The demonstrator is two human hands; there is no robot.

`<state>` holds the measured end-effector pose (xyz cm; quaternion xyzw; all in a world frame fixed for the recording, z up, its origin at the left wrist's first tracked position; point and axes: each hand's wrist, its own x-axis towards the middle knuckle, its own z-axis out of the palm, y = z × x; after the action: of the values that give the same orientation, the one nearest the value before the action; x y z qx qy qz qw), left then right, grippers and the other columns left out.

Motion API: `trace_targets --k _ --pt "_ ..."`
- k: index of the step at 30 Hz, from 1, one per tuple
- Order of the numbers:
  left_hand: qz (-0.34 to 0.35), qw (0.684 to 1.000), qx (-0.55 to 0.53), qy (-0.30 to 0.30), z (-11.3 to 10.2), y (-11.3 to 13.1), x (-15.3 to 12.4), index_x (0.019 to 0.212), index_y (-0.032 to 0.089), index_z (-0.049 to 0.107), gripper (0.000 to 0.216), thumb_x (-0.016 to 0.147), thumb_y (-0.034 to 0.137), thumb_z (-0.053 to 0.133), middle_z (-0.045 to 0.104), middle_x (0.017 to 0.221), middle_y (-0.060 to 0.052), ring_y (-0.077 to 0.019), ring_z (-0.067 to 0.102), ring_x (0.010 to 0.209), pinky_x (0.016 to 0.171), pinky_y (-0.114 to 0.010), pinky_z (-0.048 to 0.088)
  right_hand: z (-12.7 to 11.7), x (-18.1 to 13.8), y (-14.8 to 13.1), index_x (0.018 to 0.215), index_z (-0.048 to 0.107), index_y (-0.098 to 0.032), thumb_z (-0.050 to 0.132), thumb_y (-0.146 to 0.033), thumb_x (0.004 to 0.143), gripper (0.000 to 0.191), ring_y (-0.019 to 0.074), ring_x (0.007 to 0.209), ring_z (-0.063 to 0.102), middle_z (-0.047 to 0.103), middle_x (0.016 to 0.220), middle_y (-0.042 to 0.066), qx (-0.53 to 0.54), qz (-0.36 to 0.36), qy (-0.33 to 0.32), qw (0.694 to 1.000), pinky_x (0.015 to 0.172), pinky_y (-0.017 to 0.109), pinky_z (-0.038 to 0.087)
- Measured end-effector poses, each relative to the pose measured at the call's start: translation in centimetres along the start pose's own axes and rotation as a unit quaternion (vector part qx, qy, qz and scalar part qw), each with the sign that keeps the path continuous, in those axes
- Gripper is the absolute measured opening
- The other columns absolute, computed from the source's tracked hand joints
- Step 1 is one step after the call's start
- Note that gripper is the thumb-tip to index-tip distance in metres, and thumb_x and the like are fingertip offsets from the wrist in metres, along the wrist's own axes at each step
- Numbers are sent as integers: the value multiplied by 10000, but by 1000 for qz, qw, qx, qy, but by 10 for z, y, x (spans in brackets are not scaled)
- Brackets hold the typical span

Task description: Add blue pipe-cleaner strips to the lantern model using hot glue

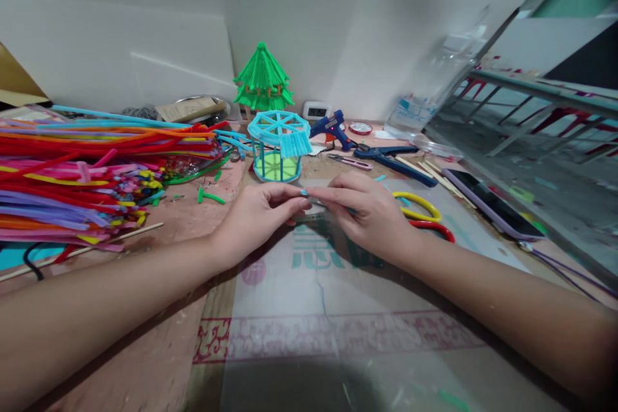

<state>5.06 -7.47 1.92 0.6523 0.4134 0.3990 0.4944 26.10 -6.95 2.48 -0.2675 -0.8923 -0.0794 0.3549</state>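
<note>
A short blue pipe cleaner piece shows as a small tip between the fingertips of both hands, most of it covered. My left hand is closed in a pinch on it, thumb under index finger. From the other side my right hand is closed too, its index finger and thumb drawn together at the same piece. Just behind them stands a small round pavilion frame of blue pipe cleaner, with a fringed blue panel on its near right side and a yellow-green base. Scissors with yellow and red handles lie partly behind my right hand.
Bundles of coloured pipe cleaners cover the left side. A green tiered roof stands at the back. Rightward lie a blue glue gun, dark-blue pliers, a pink cutter, a phone and a clear bottle.
</note>
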Motion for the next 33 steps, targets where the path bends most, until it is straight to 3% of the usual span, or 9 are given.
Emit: trace_targets --k 16,22,29,33 --pt "-19 1000 5 6 2 2 0 927 157 759 260 809 382 702 756 836 -49 -127 647 678 625 -229 524 0 0 0 1121 710 -161 477 -116 965 284 163 725 564 644 809 65 -20 -8 -18 1000 634 295 434" --pt "-9 1000 -1 4 0 5 -2 886 147 734 345 856 481 652 764 860 -76 -164 691 759 635 -241 560 0 3 -4 1088 726 -187 432 -128 984 317 170 715 548 649 789 64 -45 -6 -21 999 630 302 412" --pt "-13 999 25 24 -6 2 1 875 164 718 373 858 531 656 760 853 -70 -178 700 768 629 -250 589 -19 10 0 1141 706 -193 633 -198 912 241 193 874 675 757 1000 68 44 123 -118 984 761 317 500" --pt "-34 998 23 38 -7 5 3 838 164 709 387 843 548 665 760 825 -77 -170 691 692 581 -243 573 -28 11 2 1033 732 -196 632 -163 892 176 182 821 687 769 931 48 57 166 -113 978 728 298 494"
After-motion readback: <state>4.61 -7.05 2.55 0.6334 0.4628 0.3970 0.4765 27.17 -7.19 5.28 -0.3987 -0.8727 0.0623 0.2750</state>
